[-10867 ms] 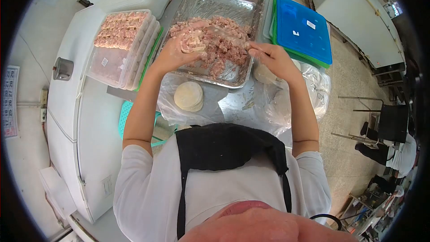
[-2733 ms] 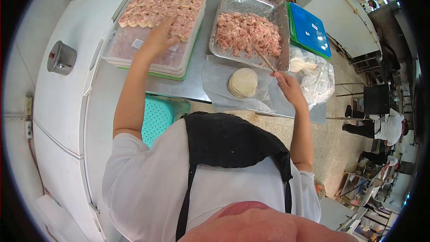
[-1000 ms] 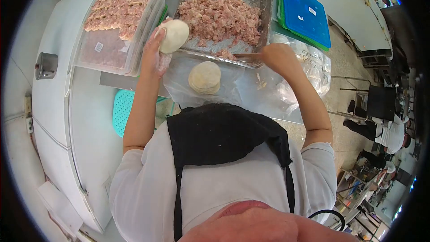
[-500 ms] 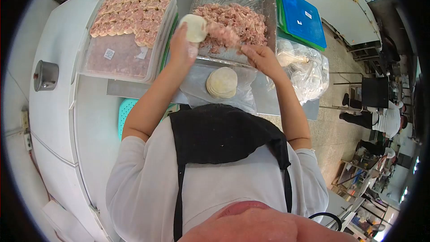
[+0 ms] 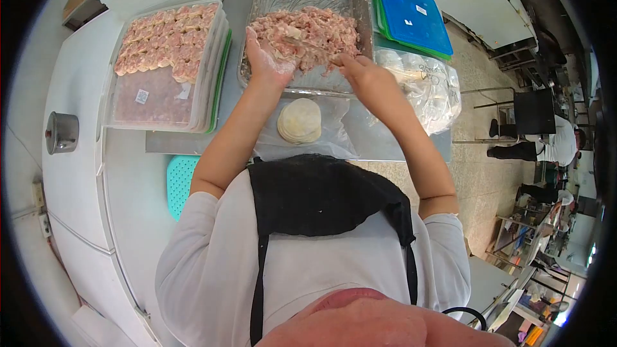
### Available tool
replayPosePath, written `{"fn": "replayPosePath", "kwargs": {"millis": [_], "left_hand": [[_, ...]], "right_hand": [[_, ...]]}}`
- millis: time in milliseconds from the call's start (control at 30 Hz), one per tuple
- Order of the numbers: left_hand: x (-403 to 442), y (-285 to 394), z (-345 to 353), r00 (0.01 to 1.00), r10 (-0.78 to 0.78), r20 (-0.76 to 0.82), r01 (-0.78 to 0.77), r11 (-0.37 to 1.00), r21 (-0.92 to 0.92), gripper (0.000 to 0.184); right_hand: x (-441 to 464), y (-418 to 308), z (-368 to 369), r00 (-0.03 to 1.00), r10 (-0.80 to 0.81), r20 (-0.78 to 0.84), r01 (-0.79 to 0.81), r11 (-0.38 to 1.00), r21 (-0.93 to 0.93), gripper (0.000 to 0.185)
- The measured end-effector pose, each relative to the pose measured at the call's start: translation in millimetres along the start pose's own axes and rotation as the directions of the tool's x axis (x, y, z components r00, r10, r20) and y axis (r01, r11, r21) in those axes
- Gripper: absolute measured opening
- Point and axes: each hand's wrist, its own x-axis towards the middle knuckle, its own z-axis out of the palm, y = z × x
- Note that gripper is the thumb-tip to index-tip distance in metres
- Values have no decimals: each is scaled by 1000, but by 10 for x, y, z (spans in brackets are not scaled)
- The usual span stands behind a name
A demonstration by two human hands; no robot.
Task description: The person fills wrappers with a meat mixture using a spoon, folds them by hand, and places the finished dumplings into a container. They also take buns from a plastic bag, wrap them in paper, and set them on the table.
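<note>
My left hand [image 5: 268,63] is cupped at the near left of the metal tray [image 5: 368,26], around a wrapper topped with meat; the wrapper is mostly hidden. Closed around a thin tool [image 5: 313,47], my right hand [image 5: 363,77] holds its tip at the meat over my left palm. Minced meat [image 5: 331,22] lies heaped in the tray behind both hands. Just in front of the tray, a stack of round pale wrappers [image 5: 300,120] rests on a plastic sheet [image 5: 334,130]. Filled pieces [image 5: 168,33] stand in rows in a clear container [image 5: 116,99] at the left.
Blue and green lids [image 5: 414,16] lie at the right of the tray, with plastic bags of pale items [image 5: 427,93] in front of them. A metal pot [image 5: 62,132] is at far left, a teal stool [image 5: 182,183] below the table. Other people [image 5: 558,142] are at far right.
The pale wrapper, clearly visible over my left palm before, is now mostly hidden under meat. The meat on my right hand's tool has moved left onto my left hand.
</note>
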Motion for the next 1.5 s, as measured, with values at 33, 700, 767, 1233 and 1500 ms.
{"fn": "replayPosePath", "kwargs": {"millis": [33, 700, 767, 1233, 1500], "left_hand": [[-100, 7, 150, 998, 21, -56, -18, 998, 53, 86], [-358, -13, 438, 871, 32, 490, -489, -19, 872, 57], [-360, 5, 484, 947, -113, 302, -306, -21, 952, 56], [351, -78, -296, 930, 97, 353, -350, -47, 935, 40], [-306, 103, 270, 914, 25, 405, -392, -198, 898, 52]], "right_hand": [[7, 73, -29, 1000, -2, -1, 2, 1000, 2, 23], [117, 862, -735, 908, -172, 381, -87, 814, 574, 39], [123, 918, -541, 917, -233, 325, -3, 809, 588, 38], [350, 1100, 71, 891, -437, -119, 445, 894, 50, 30], [320, 1628, 2, 966, -133, 223, 166, 977, -135, 25]]}}
